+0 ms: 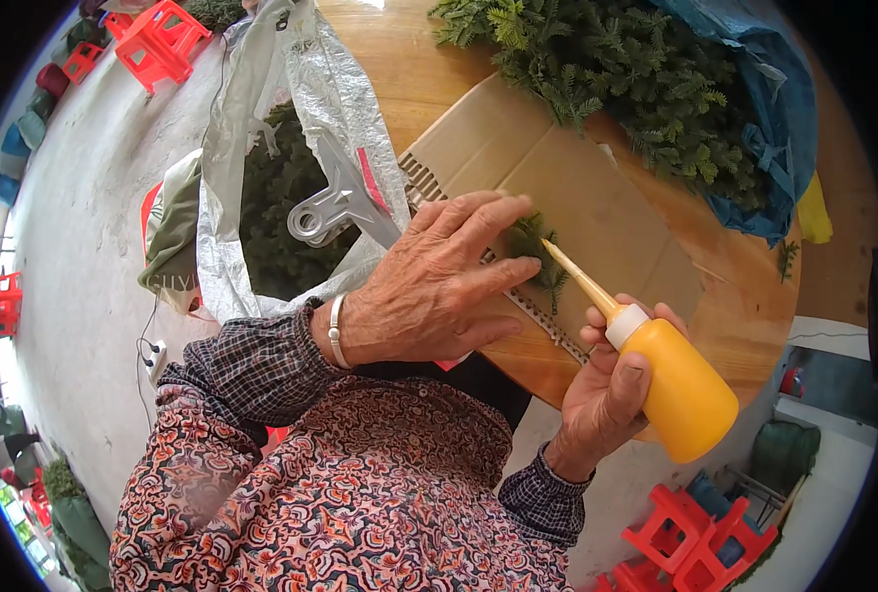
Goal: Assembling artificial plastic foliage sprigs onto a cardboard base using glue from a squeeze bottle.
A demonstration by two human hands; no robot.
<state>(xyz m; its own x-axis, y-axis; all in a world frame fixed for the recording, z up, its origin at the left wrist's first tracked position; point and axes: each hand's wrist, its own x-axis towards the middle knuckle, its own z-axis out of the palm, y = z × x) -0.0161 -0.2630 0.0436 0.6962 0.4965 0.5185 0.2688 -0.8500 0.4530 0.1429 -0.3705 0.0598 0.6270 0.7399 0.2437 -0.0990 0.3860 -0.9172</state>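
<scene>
Far L: red stools (160,44) on pale floor (74,217), dark bundles nr the rim, too blurry to sort. White power strip (156,361) w/ cord, further in. Then olive cloth (175,237) up against outside of silvery bag (224,252); mouth open, dark branches (281,217) inside. Big grey metal clip (355,202) at bag's R edge, lower end nr L hand (439,276): palm down, fingers spread, white bracelet (335,331) at wrist, blocking view of part of cardboard (607,217) & its ridged edge.

Mid: small green sprig (530,237) on cardboard, partly behind L fingertips; can't tell if pinned by them. Cardboard flat on wooden tabletop (745,321). Just beside sprig, nozzle tip of yellow bottle (686,390); contact unclear. Bottle tilted, nozzle up-L, clasped nr its white collar by R hand (602,395), thumb & fingers wrapped round.

Upper R: big heap of green branches (646,99), overhanging cardboard's far edge, w/ crumpled blue bag (789,89) along its R side. Nr tabletop's R edge: loose twig (787,259), yellow scrap (814,209). Below, lower R: more red stools, dk green bundle (784,454).
</scene>
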